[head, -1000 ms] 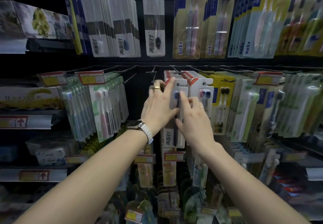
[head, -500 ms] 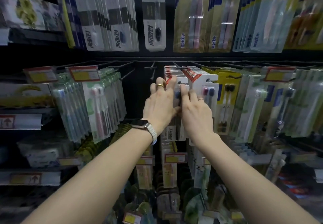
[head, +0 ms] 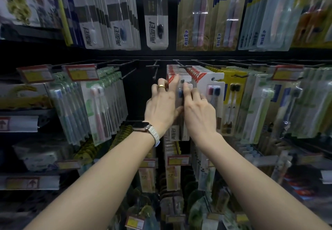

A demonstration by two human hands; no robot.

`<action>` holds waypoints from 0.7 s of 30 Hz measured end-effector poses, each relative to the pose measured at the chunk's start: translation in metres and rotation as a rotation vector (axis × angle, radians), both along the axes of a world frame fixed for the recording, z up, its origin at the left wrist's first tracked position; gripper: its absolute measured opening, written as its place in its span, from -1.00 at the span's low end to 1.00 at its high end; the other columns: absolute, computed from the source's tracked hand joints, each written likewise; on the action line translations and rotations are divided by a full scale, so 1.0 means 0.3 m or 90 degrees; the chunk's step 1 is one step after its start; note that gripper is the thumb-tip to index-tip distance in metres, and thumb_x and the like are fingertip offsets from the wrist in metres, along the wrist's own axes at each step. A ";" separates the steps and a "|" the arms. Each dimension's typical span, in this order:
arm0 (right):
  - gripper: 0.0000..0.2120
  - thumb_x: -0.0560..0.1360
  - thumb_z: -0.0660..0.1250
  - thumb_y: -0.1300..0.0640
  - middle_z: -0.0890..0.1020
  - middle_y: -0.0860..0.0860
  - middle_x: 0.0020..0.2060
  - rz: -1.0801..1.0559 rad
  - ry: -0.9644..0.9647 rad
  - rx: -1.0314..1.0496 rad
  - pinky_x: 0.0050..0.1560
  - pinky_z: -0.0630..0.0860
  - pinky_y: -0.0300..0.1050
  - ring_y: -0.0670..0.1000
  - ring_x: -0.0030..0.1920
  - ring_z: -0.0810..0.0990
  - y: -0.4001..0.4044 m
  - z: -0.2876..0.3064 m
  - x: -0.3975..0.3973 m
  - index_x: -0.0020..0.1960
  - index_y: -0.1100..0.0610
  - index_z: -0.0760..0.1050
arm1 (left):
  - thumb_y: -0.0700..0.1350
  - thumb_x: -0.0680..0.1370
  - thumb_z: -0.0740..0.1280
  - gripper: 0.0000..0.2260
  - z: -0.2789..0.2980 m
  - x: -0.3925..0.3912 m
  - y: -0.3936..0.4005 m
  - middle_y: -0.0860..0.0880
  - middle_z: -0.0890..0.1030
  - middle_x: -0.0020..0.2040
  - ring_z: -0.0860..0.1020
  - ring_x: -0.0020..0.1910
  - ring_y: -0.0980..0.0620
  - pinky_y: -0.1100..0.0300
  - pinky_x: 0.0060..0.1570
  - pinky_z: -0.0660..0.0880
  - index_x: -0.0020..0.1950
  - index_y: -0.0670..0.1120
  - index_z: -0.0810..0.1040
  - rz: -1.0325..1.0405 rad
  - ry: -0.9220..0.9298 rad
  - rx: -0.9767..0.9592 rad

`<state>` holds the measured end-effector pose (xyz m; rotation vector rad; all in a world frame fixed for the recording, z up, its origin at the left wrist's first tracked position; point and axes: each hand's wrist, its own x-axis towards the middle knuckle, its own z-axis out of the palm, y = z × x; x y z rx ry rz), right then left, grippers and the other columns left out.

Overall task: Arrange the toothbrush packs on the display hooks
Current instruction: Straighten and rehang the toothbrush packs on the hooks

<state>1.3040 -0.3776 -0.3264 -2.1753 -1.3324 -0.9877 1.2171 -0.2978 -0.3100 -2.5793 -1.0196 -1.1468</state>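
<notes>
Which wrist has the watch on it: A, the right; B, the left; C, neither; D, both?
B: the watch with its pale band sits on the wrist of the left hand, while the wrist of the right hand is bare.

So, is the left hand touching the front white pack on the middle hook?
Touching. The head view shows the left hand on the white pack, its index finger lying across the card's top.

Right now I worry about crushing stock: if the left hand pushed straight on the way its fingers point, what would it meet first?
Probably the white pack its fingers already rest on, then the row of red-topped packs behind it. The left hand points up and into the rack; depth is unclear.
</notes>
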 end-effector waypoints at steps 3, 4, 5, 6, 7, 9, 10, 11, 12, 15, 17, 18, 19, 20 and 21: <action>-0.26 0.53 0.36 0.20 0.45 0.17 0.28 0.014 0.027 0.002 -0.14 0.60 -0.01 0.18 0.17 0.56 -0.019 0.005 -0.014 0.60 0.18 0.05 | 0.07 0.50 0.47 -0.12 0.003 -0.030 -0.024 -0.13 0.32 0.31 0.39 0.25 -0.15 0.01 -0.21 0.56 0.62 0.14 -0.05 -0.017 -0.002 -0.006; -0.24 0.53 0.36 0.20 0.43 0.16 0.27 0.017 0.035 0.001 -0.16 0.60 -0.02 0.17 0.17 0.55 -0.023 0.008 -0.017 0.60 0.16 0.04 | 0.07 0.50 0.46 -0.11 0.003 -0.037 -0.032 -0.12 0.33 0.30 0.40 0.24 -0.14 0.01 -0.20 0.55 0.62 0.16 -0.08 -0.025 -0.001 -0.017; -0.22 0.52 0.38 0.20 0.42 0.15 0.26 0.020 0.043 0.002 -0.17 0.59 -0.03 0.16 0.17 0.54 -0.026 0.010 -0.020 0.60 0.14 0.02 | 0.06 0.51 0.45 -0.11 0.003 -0.044 -0.038 -0.12 0.34 0.29 0.41 0.23 -0.14 0.00 -0.18 0.56 0.62 0.17 -0.10 -0.035 -0.001 -0.030; -0.20 0.52 0.39 0.19 0.41 0.14 0.25 0.024 0.051 0.005 -0.18 0.59 -0.04 0.15 0.17 0.53 -0.030 0.012 -0.021 0.60 0.12 0.01 | 0.06 0.52 0.44 -0.12 0.003 -0.049 -0.043 -0.12 0.34 0.28 0.42 0.23 -0.14 -0.01 -0.15 0.56 0.62 0.18 -0.12 -0.045 -0.001 -0.045; -0.19 0.51 0.40 0.18 0.40 0.14 0.24 0.028 0.059 0.011 -0.17 0.59 -0.05 0.14 0.17 0.53 -0.034 0.014 -0.020 0.60 0.11 0.00 | 0.07 0.53 0.44 -0.12 0.004 -0.053 -0.046 -0.11 0.35 0.28 0.43 0.22 -0.14 -0.01 -0.13 0.55 0.62 0.19 -0.13 -0.054 -0.004 -0.057; -0.17 0.51 0.40 0.16 0.40 0.13 0.24 0.043 0.072 0.025 -0.16 0.59 -0.05 0.13 0.17 0.52 -0.047 0.016 -0.020 0.61 0.09 -0.02 | 0.08 0.54 0.43 -0.13 0.005 -0.058 -0.058 -0.11 0.35 0.30 0.46 0.23 -0.14 0.00 -0.10 0.54 0.62 0.20 -0.13 -0.070 -0.021 -0.082; -0.17 0.51 0.39 0.16 0.40 0.12 0.24 0.055 0.079 0.033 -0.16 0.59 -0.04 0.13 0.18 0.52 -0.056 0.015 -0.022 0.61 0.08 -0.03 | 0.09 0.54 0.43 -0.13 0.004 -0.061 -0.065 -0.11 0.35 0.32 0.47 0.24 -0.13 0.01 -0.08 0.55 0.62 0.20 -0.13 -0.080 -0.036 -0.094; -0.18 0.51 0.39 0.15 0.40 0.12 0.23 0.068 0.085 0.042 -0.15 0.60 -0.03 0.13 0.17 0.53 -0.066 0.013 -0.023 0.61 0.06 -0.03 | 0.09 0.54 0.43 -0.13 0.003 -0.063 -0.073 -0.11 0.35 0.33 0.48 0.24 -0.13 0.02 -0.05 0.54 0.63 0.19 -0.12 -0.091 -0.051 -0.105; -0.19 0.51 0.39 0.14 0.40 0.11 0.22 0.081 0.091 0.053 -0.14 0.60 -0.02 0.13 0.16 0.54 -0.080 0.010 -0.024 0.60 0.04 -0.02 | 0.08 0.54 0.43 -0.13 0.000 -0.066 -0.083 -0.11 0.35 0.35 0.49 0.25 -0.13 0.04 -0.03 0.52 0.63 0.19 -0.12 -0.102 -0.064 -0.117; -0.26 0.52 0.40 0.06 0.40 0.07 0.24 0.119 0.150 0.141 -0.01 0.58 -0.02 0.09 0.17 0.53 -0.144 -0.014 -0.009 0.57 0.00 0.09 | 0.09 0.52 0.43 -0.12 -0.021 -0.077 -0.103 -0.12 0.31 0.38 0.47 0.28 -0.14 0.03 0.06 0.49 0.63 0.20 -0.13 -0.127 -0.121 -0.158; -0.34 0.51 0.41 0.06 0.40 0.05 0.29 0.133 0.236 0.264 0.13 0.53 -0.03 0.07 0.23 0.49 -0.192 -0.040 0.023 0.53 0.00 0.22 | 0.13 0.51 0.43 -0.10 -0.041 -0.084 -0.113 -0.13 0.23 0.45 0.43 0.35 -0.15 0.03 0.16 0.47 0.62 0.20 -0.15 -0.135 -0.166 -0.213; -0.35 0.50 0.42 0.05 0.39 0.05 0.32 0.131 0.293 0.315 0.21 0.50 -0.03 0.07 0.27 0.47 -0.212 -0.055 0.046 0.52 -0.01 0.24 | 0.14 0.51 0.44 -0.08 -0.053 -0.087 -0.118 -0.13 0.18 0.50 0.39 0.40 -0.15 0.05 0.22 0.43 0.63 0.19 -0.16 -0.142 -0.186 -0.254; -0.32 0.49 0.44 0.03 0.37 0.05 0.37 0.126 0.369 0.342 0.28 0.47 0.00 0.07 0.33 0.44 -0.226 -0.070 0.071 0.53 -0.01 0.23 | 0.14 0.50 0.45 -0.06 -0.064 -0.088 -0.124 -0.12 0.12 0.56 0.34 0.46 -0.14 0.07 0.27 0.38 0.63 0.17 -0.17 -0.149 -0.205 -0.301; -0.26 0.49 0.46 0.00 0.33 0.05 0.43 0.125 0.453 0.341 0.37 0.42 0.05 0.08 0.40 0.39 -0.234 -0.082 0.094 0.56 -0.02 0.19 | 0.14 0.50 0.47 -0.03 -0.075 -0.089 -0.131 -0.12 0.06 0.60 0.27 0.52 -0.14 0.07 0.33 0.33 0.64 0.15 -0.18 -0.155 -0.222 -0.351; -0.19 0.48 0.48 -0.03 0.27 0.04 0.50 0.126 0.523 0.320 0.44 0.35 0.10 0.09 0.47 0.33 -0.236 -0.095 0.114 0.59 -0.01 0.13 | 0.13 0.49 0.49 0.00 -0.086 -0.086 -0.138 -0.12 0.01 0.63 0.18 0.58 -0.13 0.03 0.41 0.27 0.65 0.13 -0.19 -0.156 -0.236 -0.397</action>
